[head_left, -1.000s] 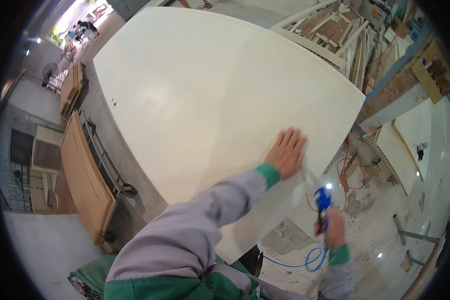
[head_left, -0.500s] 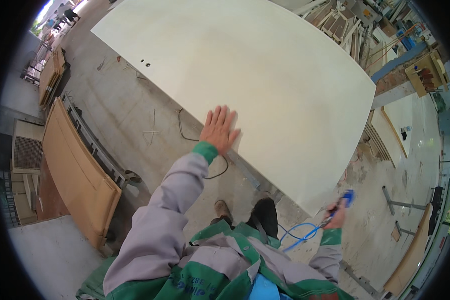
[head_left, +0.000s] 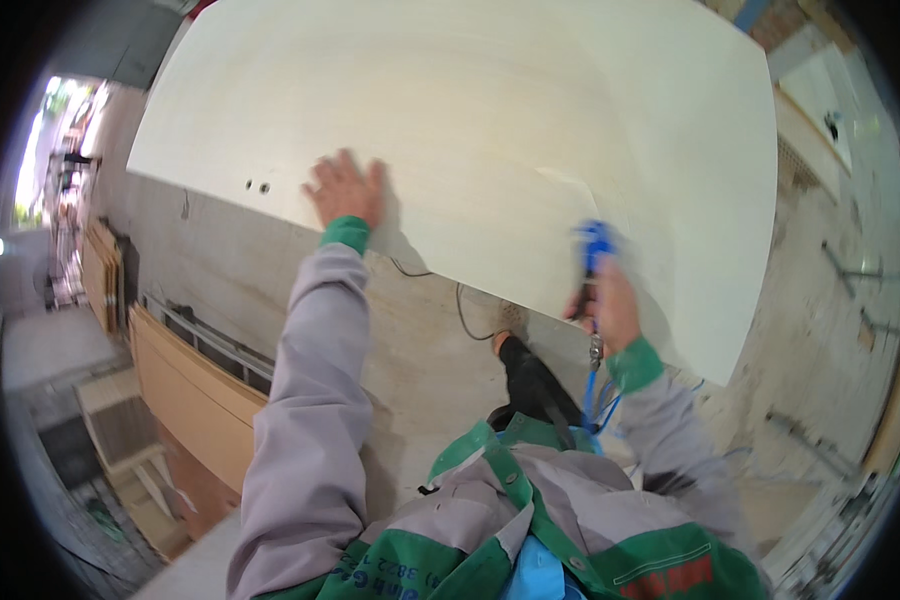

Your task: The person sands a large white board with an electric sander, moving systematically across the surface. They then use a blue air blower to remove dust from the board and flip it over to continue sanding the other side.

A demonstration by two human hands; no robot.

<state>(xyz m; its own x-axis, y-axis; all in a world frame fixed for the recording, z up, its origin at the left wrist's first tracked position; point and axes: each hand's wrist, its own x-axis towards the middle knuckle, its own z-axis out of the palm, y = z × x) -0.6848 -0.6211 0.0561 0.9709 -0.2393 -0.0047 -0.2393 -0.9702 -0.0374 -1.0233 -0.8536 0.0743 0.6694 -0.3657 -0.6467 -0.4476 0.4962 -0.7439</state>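
Two hands are at work on a large pale board point(head_left: 530, 110) that fills the upper part of the view, its near edge running from the left down to the right above a grey concrete floor point(head_left: 270, 270). The left hand point(head_left: 345, 190) lies flat and open on the board close to that near edge, fingers spread and palm down, with the green cuff of a grey sleeve point(head_left: 310, 400) just behind it. Just to the left of this hand, two small dark holes point(head_left: 256, 186) sit in the board near its edge. The right hand point(head_left: 602, 300) is closed around a blue air tool point(head_left: 594, 245), held at the board's near edge further to the right; the tool's head rises above the fist and is blurred, so whether it touches the board cannot be told. A blue coiled hose point(head_left: 595, 395) drops from below the right hand toward the person's green and grey jacket point(head_left: 570, 530). A thin dark cable point(head_left: 460, 300) trails over the floor beneath the board's edge, between the two arms. One dark shoe point(head_left: 530, 375) shows on the floor below the cable. At the left, brown wooden panels point(head_left: 195, 400) lean in a stack, well apart from the board
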